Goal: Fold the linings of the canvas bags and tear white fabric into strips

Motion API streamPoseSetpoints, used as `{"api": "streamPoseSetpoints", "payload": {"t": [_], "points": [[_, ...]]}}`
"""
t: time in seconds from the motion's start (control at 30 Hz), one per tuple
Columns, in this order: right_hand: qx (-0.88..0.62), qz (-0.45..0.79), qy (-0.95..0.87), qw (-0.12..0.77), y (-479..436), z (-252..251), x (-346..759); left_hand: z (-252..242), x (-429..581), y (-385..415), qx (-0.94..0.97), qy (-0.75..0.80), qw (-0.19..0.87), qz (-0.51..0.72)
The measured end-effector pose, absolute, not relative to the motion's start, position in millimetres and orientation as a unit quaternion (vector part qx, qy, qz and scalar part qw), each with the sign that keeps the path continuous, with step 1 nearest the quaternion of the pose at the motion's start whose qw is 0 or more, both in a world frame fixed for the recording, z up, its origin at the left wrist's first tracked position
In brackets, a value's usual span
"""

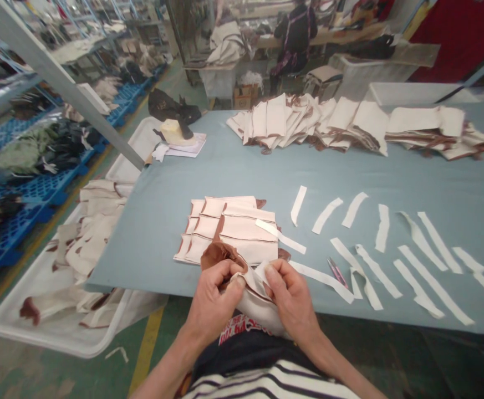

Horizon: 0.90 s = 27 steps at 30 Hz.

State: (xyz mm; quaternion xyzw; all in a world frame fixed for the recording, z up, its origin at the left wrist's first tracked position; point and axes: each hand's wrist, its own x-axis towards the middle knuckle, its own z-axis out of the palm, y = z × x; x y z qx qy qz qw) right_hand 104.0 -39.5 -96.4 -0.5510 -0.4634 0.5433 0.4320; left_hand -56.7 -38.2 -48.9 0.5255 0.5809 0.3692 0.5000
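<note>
A cream fabric piece with brown lining (254,302) is held up at the table's front edge. My left hand (219,293) pinches it beside its brown opening. Opposite, my right hand (289,291) has its fingers closed on the same piece, at a white strip end. Just beyond both hands lies a stack of cream pieces with brown edges (237,227), one white strip (283,237) resting across it. Another white strip (322,279) lies to the right of my right hand, near small pink scissors (337,272). The fabric between my fingers is partly hidden.
Several white strips (383,227) are spread over the blue-green table (158,221). Along its back edge lies a long row of cream pieces (300,122). A white bin (59,343) of fabric stands at the left, beside a metal post (79,94). A person (295,39) sits behind.
</note>
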Motion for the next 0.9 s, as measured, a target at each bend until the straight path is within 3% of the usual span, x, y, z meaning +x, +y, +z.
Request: {"api": "streamPoseSetpoints", "payload": {"t": [0.23, 0.7, 0.9], "points": [[-0.556, 0.530, -0.478, 0.426, -40, -99, 102, -51, -68, -40, 0.609, 0.573, 0.443, 0.325], [-0.536, 0.558, -0.471, 0.425, -46, -104, 94, -57, -80, -41, 0.525, 0.573, 0.541, 0.323], [-0.540, 0.515, -0.515, 0.422, -43, -104, 94, -52, -84, -30, 0.539, 0.580, 0.529, 0.305]]}}
